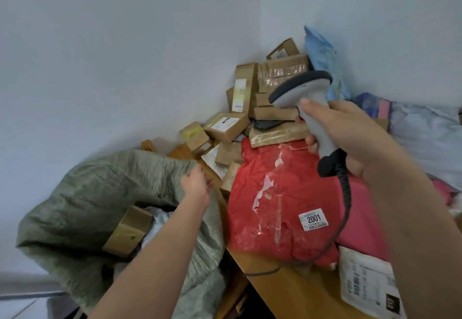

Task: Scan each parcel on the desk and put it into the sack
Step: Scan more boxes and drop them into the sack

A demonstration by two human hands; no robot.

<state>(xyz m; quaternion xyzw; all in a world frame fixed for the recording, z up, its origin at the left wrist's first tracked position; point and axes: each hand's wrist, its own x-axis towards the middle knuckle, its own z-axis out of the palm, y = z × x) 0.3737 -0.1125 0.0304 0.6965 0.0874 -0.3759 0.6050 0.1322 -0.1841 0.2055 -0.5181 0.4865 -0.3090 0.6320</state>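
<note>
Parcels are lying heaped on the wooden desk [287, 291], with a big red parcel [282, 206] spreading over its front edge and showing a white sticker [313, 219] marked 2001. Behind it, brown boxes [252, 108] are piling up against the wall corner, and a blue bag [322, 56] is leaning there too. A pink parcel [367, 218] is sitting just beside the red one, and a white parcel [367, 281] with a barcode is lying near the front right. The right hand [350, 133] is gripping the grey scanner [307, 98], fingers curling round its handle, above the red parcel. The left hand [197, 183] is reaching to the rim of the green sack [100, 193] beside the desk; whether its fingers are holding the cloth I cannot tell. Inside the sack a brown box [130, 233] is lying tilted.
</note>
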